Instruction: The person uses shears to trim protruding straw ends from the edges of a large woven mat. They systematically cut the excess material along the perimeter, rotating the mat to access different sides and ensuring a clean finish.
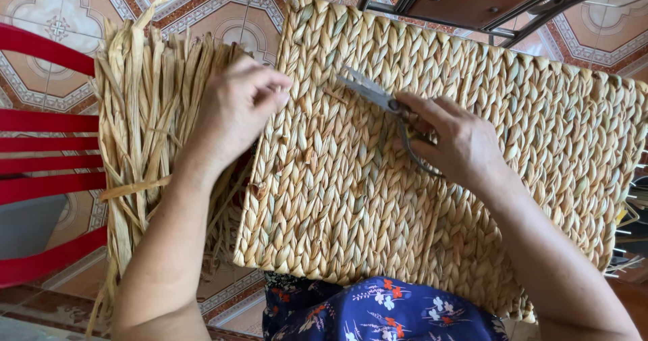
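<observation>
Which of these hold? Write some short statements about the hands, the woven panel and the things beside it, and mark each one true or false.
1. The right hand holds small metal scissors over the flat woven straw-coloured panel. True.
2. The left hand holds a knife. False: it holds no tool and pinches at the panel's left edge.
3. A bundle of loose dried fibre strips lies left of the panel. True.
4. The slatted chair at the left is blue. False: it is red.
5. The floor is patterned tile. True.
</observation>
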